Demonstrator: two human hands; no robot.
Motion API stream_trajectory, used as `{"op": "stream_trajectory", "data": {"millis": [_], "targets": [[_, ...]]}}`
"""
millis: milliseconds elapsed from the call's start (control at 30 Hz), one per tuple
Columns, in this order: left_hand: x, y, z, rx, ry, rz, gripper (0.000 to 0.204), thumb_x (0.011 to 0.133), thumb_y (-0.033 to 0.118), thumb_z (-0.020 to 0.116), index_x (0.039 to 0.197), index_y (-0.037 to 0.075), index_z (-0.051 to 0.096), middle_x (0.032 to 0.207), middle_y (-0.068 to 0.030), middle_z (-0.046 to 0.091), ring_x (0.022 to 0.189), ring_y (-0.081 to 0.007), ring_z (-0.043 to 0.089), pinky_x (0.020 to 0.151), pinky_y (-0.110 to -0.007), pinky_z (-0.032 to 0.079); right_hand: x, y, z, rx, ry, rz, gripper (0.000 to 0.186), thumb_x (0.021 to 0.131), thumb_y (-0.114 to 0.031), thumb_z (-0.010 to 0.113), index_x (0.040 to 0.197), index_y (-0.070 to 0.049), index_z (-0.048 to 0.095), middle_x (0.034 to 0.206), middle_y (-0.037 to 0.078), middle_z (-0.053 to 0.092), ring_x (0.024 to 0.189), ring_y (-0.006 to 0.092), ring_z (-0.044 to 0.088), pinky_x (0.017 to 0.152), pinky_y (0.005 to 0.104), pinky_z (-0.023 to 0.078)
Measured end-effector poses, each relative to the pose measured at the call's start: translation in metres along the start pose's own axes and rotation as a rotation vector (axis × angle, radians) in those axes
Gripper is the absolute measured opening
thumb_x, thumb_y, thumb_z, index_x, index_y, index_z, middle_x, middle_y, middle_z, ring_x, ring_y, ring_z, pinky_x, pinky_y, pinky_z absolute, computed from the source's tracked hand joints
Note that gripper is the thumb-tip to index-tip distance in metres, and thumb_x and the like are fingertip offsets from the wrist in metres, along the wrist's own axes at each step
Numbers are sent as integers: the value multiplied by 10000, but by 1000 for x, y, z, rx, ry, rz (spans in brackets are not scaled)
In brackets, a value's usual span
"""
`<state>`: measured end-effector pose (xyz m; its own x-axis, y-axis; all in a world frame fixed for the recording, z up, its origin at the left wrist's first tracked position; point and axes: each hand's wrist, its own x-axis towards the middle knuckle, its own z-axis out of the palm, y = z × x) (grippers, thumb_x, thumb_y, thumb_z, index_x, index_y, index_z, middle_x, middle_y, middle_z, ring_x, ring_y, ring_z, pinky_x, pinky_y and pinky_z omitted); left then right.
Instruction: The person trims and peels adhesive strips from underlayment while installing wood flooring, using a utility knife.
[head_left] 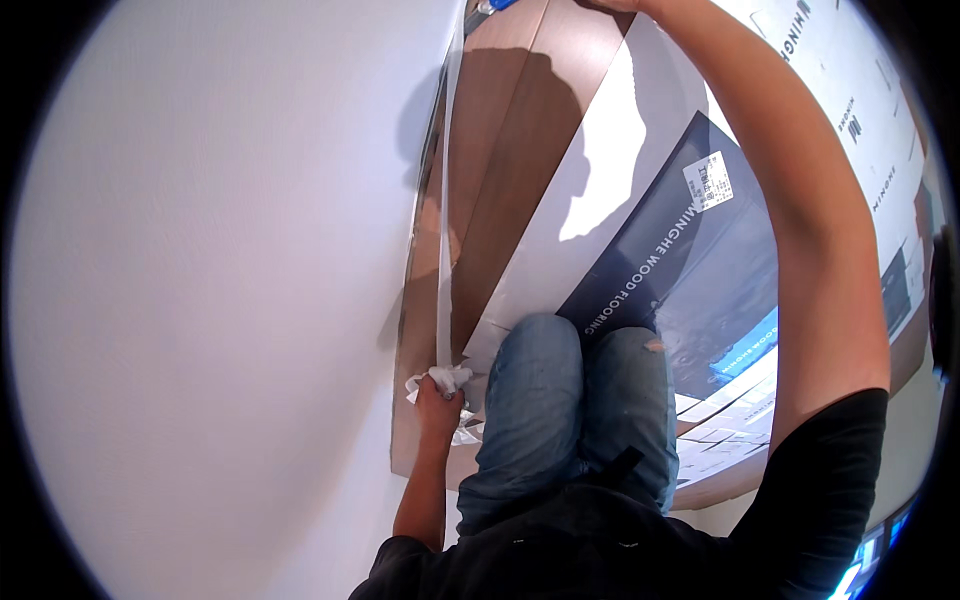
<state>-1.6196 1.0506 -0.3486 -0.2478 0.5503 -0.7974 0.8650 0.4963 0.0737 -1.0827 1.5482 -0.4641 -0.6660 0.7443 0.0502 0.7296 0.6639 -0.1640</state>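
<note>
My left hand is closed around a crumpled bunch of thin white strip, low beside my left knee. From there a long, narrow white strip stretches up along the wall's edge to the top of the view. Whether it is tape or film I cannot tell. My right arm reaches far forward, and only part of my right hand shows at the top edge, over the brown wood flooring. Its fingers are cut off by the picture's edge. A small blue object shows at the top, near the strip's far end.
A white wall rises along the left. Beside the wood planks lie white sheeting and a dark blue flooring carton with a white label. I kneel on these in jeans. More printed white sheeting covers the right side.
</note>
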Motion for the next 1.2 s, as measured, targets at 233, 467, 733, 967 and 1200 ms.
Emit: {"op": "stream_trajectory", "data": {"millis": [233,467,733,967,1200], "targets": [[-14,20,-24,-7,-76,7,490,706,139,860,1111,27,609,1054,-207,721,969,-409,711,842,-491,569,-67,40,-31,-77,8,257,394,994,-367,616,1269,-85,634,1173,150,602,1102,331,556,989,439,444],[-6,151,-75,-118,77,371,604,699,148,900,1227,28,631,1092,-146,730,1003,-313,734,885,-417,575,-238,83,-18,-223,265,1071,396,1031,-309,571,1260,11,610,1160,255,651,1087,443,589,990,544,457],[139,486,-84,-404,290,1017,565,730,102,865,1240,49,628,1131,-146,723,1042,-287,712,931,-382,558,-276,81,16,-191,460,1254,393,966,-272,614,1261,-12,593,1248,213,603,1198,431,523,1063,542,385],[226,724,-101,-376,227,936,488,741,93,809,1205,66,660,1113,-154,719,1058,-347,695,930,-412,541,-270,72,10,-117,508,1259,422,886,-191,661,1267,-24,588,1234,188,594,1218,402,519,1059,529,377],[291,861,-84,-160,250,838,494,825,226,764,1249,26,609,1133,-175,714,1070,-346,692,935,-442,525,-282,77,-6,64,387,1321,502,855,-228,712,1281,4,583,1340,168,547,1269,383,480,1094,542,346]]}}
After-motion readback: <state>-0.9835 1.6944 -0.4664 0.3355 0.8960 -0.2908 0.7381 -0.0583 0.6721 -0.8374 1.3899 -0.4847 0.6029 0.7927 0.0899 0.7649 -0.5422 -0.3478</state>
